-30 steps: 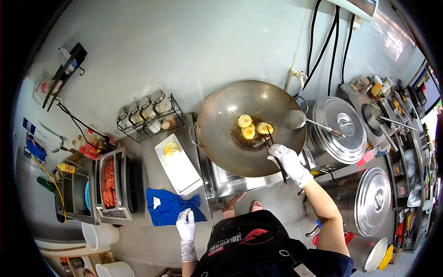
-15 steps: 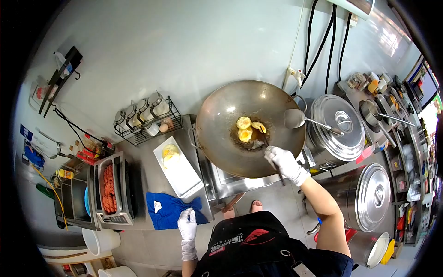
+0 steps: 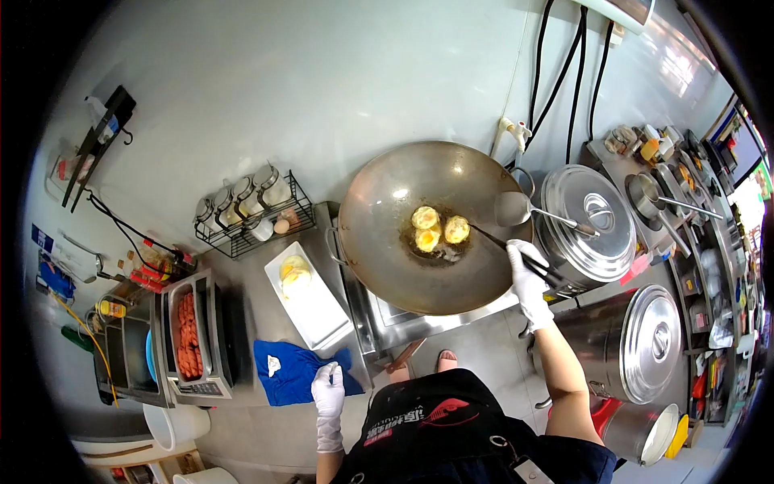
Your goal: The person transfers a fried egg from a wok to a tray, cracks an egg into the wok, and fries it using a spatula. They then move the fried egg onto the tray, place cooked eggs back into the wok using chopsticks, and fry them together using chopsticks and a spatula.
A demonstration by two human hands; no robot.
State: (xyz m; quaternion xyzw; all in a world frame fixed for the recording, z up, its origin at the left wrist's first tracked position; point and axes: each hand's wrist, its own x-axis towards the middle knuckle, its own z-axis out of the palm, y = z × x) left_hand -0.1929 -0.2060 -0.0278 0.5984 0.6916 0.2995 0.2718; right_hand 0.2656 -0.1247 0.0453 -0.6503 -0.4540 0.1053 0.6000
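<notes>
My gloved right hand (image 3: pixel 528 282) is closed around a pair of dark chopsticks (image 3: pixel 504 244) at the wok's right rim. Their tips reach a browned fried egg (image 3: pixel 456 229) in the large wok (image 3: pixel 387 266). Left of that egg lie two more yellow-white fried eggs (image 3: pixel 425 217), nearly touching, in a little oil. Resting at the right edge of a blue cloth (image 3: pixel 290 375) is my gloved left hand (image 3: pixel 327 391), its fingers loosely extended and holding nothing. A white rectangular tray (image 3: pixel 318 319) on the counter carries a pale yellow fried egg (image 3: pixel 295 274).
A wok spatula (image 3: pixel 516 208) lies across the wok's right rim onto a lidded steel pot (image 3: pixel 588 218). Behind the tray stands a wire rack (image 3: pixel 258 218) of glass jars. Further left is a pan of reddish food (image 3: pixel 190 335). Another large pot (image 3: pixel 645 343) stands right.
My right hand has moved right and up, and the chopsticks now slant to the right. The right-hand egg has turned from its folded, tilted pose to lie flat. My left hand stays put.
</notes>
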